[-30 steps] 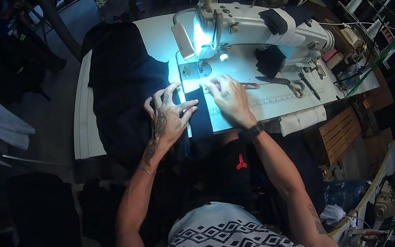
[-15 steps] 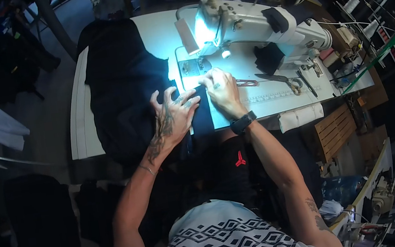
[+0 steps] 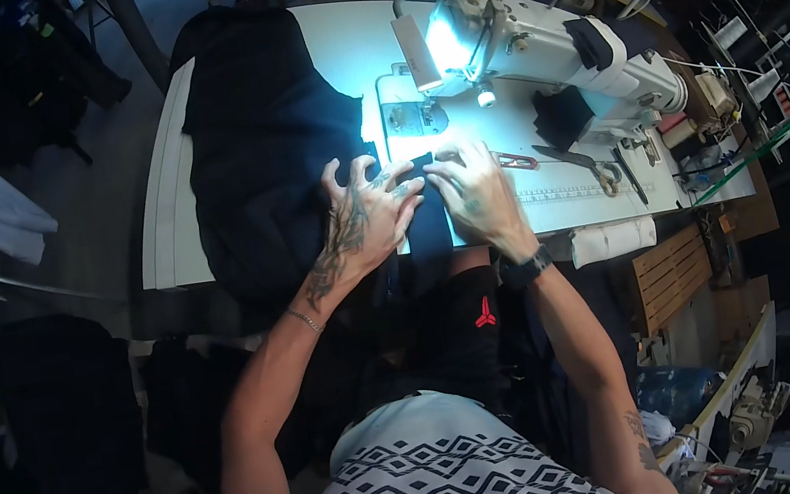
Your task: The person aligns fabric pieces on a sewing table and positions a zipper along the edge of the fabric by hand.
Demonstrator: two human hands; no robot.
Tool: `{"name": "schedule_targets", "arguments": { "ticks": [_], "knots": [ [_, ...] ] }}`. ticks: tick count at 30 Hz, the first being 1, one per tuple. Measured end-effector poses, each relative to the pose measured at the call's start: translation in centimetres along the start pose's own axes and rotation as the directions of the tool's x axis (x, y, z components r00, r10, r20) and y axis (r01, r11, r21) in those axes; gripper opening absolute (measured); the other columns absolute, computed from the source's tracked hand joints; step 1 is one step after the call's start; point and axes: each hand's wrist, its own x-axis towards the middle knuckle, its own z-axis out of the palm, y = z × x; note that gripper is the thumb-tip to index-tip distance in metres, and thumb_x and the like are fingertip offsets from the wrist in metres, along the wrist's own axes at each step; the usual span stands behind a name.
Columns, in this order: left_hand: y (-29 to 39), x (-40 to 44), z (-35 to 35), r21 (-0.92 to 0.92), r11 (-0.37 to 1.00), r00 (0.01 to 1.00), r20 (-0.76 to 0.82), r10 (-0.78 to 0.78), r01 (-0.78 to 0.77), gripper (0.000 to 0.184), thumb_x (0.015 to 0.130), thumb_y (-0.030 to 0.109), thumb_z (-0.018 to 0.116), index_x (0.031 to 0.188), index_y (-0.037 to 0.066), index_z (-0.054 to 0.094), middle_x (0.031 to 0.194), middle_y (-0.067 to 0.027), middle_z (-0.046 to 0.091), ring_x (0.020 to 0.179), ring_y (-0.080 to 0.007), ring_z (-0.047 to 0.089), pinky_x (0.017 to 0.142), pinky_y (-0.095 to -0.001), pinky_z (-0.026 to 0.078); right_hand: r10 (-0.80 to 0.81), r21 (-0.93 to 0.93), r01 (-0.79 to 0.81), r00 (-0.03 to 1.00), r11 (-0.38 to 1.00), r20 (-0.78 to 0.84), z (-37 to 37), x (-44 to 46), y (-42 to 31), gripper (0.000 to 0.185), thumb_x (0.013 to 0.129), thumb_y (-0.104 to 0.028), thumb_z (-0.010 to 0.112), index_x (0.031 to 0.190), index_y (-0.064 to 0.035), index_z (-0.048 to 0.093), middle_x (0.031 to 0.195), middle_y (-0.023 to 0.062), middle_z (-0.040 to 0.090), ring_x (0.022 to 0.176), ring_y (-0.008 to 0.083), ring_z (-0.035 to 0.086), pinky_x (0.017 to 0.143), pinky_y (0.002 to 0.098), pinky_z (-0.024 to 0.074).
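My left hand [image 3: 365,216] rests on black cloth, its bent fingers spread, thumb and forefinger over a narrow black fabric strip [image 3: 429,230]. The strip runs down to the table's front edge. At the strip's right side, my right hand [image 3: 476,193] has its fingers curled together, and the fingertips appear to pinch its edge near the top. A large black cloth panel [image 3: 251,156] lies to the left, partly under my left hand. Beyond both hands is the sewing machine [image 3: 538,45], its lamp lit above the needle plate [image 3: 415,118].
Right of my hands lie a red-handled tool [image 3: 516,161], scissors [image 3: 577,161], a ruler [image 3: 569,192] and a black cloth scrap [image 3: 564,117]. A folded white cloth [image 3: 613,239] hangs at the front edge. Thread spools [image 3: 731,33] stand at the far right.
The whole view has shifted, so the table appears further right. My right hand has drawn back slightly to the right, uncovering the strip's top corner. My left hand keeps its spread pose.
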Motion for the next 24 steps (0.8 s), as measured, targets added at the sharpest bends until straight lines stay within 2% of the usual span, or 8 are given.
{"name": "schedule_targets", "arguments": {
  "ticks": [2,5,9,12,17,18,21,24],
  "knots": [
    [0.0,0.1,0.0,-0.006,1.000,1.000,0.003,0.005,-0.005,0.027,0.105,0.039,0.070,0.127,0.029,0.082,0.145,0.0082,0.069,0.138,-0.0287,0.051,0.119,-0.0656,0.023,0.001,-0.002,-0.001,1.000,1.000,0.018,-0.6,-0.5,0.2,0.020,0.095,-0.008,0.073,0.114,-0.0075,0.083,0.117,0.0104,0.074,0.114,0.0297,0.065,0.097,0.0440,0.0513],
    [0.1,0.0,0.0,-0.031,1.000,1.000,0.008,0.001,-0.001,0.027,0.104,0.038,0.071,0.127,0.029,0.082,0.146,0.0084,0.069,0.138,-0.0289,0.051,0.119,-0.0662,0.023,0.130,0.059,-0.130,0.991,0.990,0.005,-0.9,-0.2,0.9,0.035,0.096,-0.004,0.063,0.127,-0.0091,0.080,0.120,0.0107,0.073,0.116,0.0303,0.064,0.100,0.0419,0.0468],
    [0.1,0.0,-0.2,-0.032,0.999,1.000,0.014,-0.006,0.006,0.027,0.104,0.038,0.072,0.127,0.029,0.082,0.147,0.0089,0.069,0.138,-0.0288,0.052,0.120,-0.0668,0.023,0.169,-0.006,-0.169,0.984,0.986,0.052,0.0,0.9,1.5,0.037,0.098,-0.007,0.062,0.131,-0.0098,0.079,0.117,0.0104,0.069,0.115,0.0292,0.061,0.096,0.0426,0.0435],
    [0.2,0.1,-0.2,-0.039,0.999,1.000,-0.001,0.000,0.000,0.026,0.104,0.037,0.071,0.125,0.028,0.082,0.145,0.0073,0.070,0.137,-0.0294,0.052,0.119,-0.0662,0.023,0.154,0.005,-0.156,0.980,0.988,0.126,0.3,1.1,1.3,0.040,0.092,-0.010,0.064,0.129,-0.0084,0.079,0.118,0.0108,0.065,0.115,0.0296,0.060,0.094,0.0477,0.0419],
    [0.2,0.1,-0.1,-0.022,1.000,1.000,0.008,-0.009,0.009,0.026,0.104,0.038,0.072,0.126,0.029,0.082,0.144,0.0089,0.071,0.137,-0.0286,0.053,0.118,-0.0665,0.024,0.060,-0.280,-0.017,0.987,0.960,0.148,0.3,-0.5,-0.5,0.049,0.090,-0.013,0.066,0.137,-0.0140,0.074,0.138,0.0111,0.063,0.126,0.0324,0.056,0.098,0.0594,0.0430],
    [0.2,0.1,0.0,-0.012,1.000,1.000,0.011,-0.014,0.014,0.026,0.104,0.038,0.072,0.126,0.029,0.083,0.143,0.0089,0.072,0.136,-0.0286,0.053,0.117,-0.0665,0.025,0.096,-0.269,-0.040,0.975,0.962,0.198,0.2,-0.8,-0.6,0.052,0.090,-0.017,0.067,0.142,-0.0153,0.072,0.144,0.0107,0.061,0.130,0.0332,0.055,0.099,0.0641,0.0431],
    [0.3,0.2,-0.1,-0.001,1.000,1.000,0.017,-0.012,0.012,0.025,0.104,0.037,0.072,0.125,0.028,0.083,0.142,0.0086,0.073,0.136,-0.0284,0.053,0.117,-0.0664,0.025,0.155,-0.264,-0.105,0.973,0.959,0.174,-0.1,-1.2,-1.6,0.051,0.091,-0.016,0.068,0.142,-0.0193,0.073,0.146,0.0077,0.061,0.132,0.0320,0.054,0.105,0.0618,0.0399],
    [0.2,0.1,0.0,0.001,1.000,1.000,0.014,-0.012,0.012,0.025,0.104,0.036,0.071,0.126,0.028,0.083,0.142,0.0086,0.072,0.135,-0.0284,0.054,0.117,-0.0668,0.025,0.211,-0.194,-0.173,0.958,0.966,0.194,-0.1,-1.4,-1.8,0.055,0.092,-0.026,0.066,0.147,-0.0198,0.070,0.152,0.0114,0.056,0.136,0.0358,0.049,0.104,0.0647,0.0386]
  ]
}}
